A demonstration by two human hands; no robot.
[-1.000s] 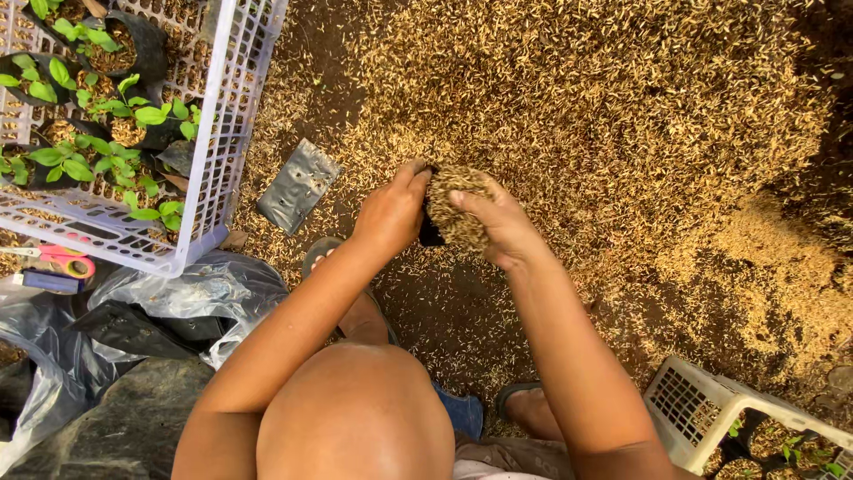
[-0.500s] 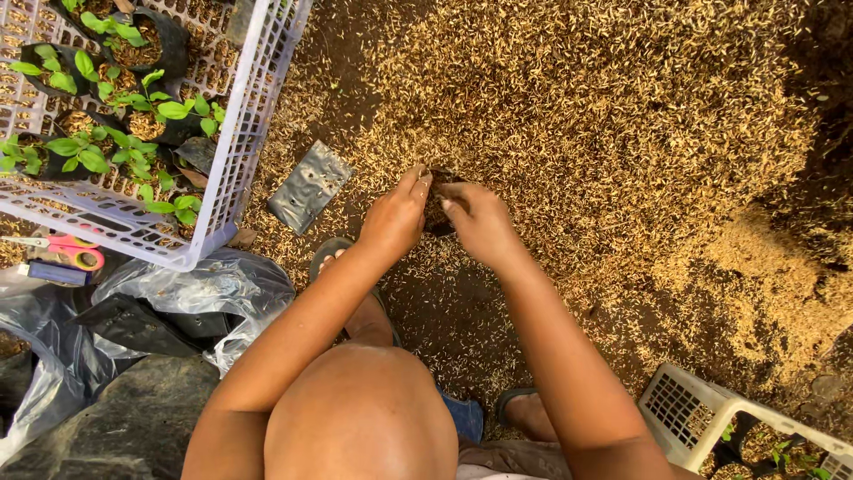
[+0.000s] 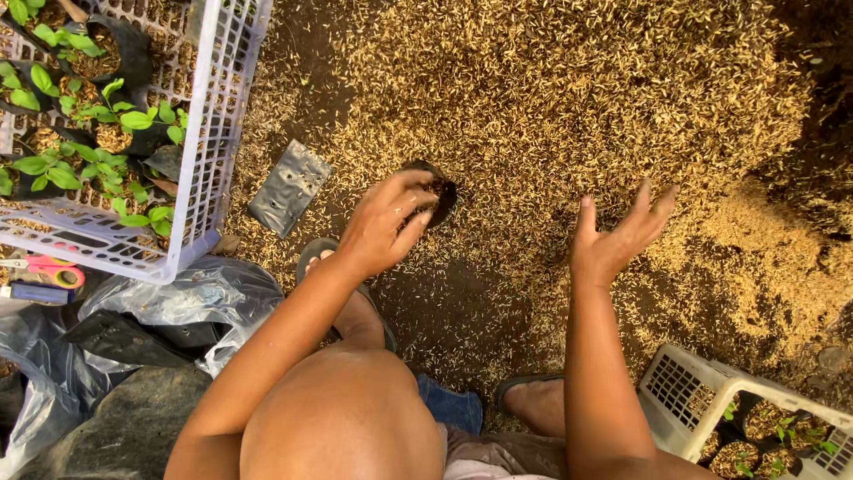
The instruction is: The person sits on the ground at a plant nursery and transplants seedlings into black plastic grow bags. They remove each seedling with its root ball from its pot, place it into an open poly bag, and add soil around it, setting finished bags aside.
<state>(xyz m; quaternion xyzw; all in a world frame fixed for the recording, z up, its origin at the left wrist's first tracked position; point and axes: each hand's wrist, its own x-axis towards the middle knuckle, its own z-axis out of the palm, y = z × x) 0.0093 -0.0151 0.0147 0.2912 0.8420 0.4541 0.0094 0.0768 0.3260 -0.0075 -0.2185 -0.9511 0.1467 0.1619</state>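
Left hand [image 3: 386, 222] grips a small black nursery bag [image 3: 437, 188], fingers curled over its rim and the thumb beneath, so it is closed on the bag; the bag sits just above centre, at about eleven o'clock from the middle of the view, held over the ground. Right hand [image 3: 613, 236] hangs well apart at about two o'clock from centre, palm spread, fingers splayed wide and holding nothing.

Largest of all is the spread of rice husk [image 3: 569, 98], covering the ground from twelve o'clock round to four o'clock, golden and thick, thinning to dark soil [image 3: 444, 311] near the middle. Next comes the big white plastic crate [image 3: 209, 151] at ten o'clock, packed with green seedlings [image 3: 53, 169] in dark bags topped with husk. Below it, at eight o'clock, lie crumpled plastic sheets [image 3: 191, 298], grey and clear, and a black one beside them. A second, smaller pale crate [image 3: 689, 400] shows at five o'clock, with a few potted seedlings inside. The person's bare knee [image 3: 342, 418] fills six o'clock, with sandalled feet on the soil just beyond it. A flat, empty black bag [image 3: 289, 188] lies on the husk between the big crate and the left hand. Smallest, at nine o'clock by the crate's corner, are scissors with red and yellow handles [image 3: 44, 268]
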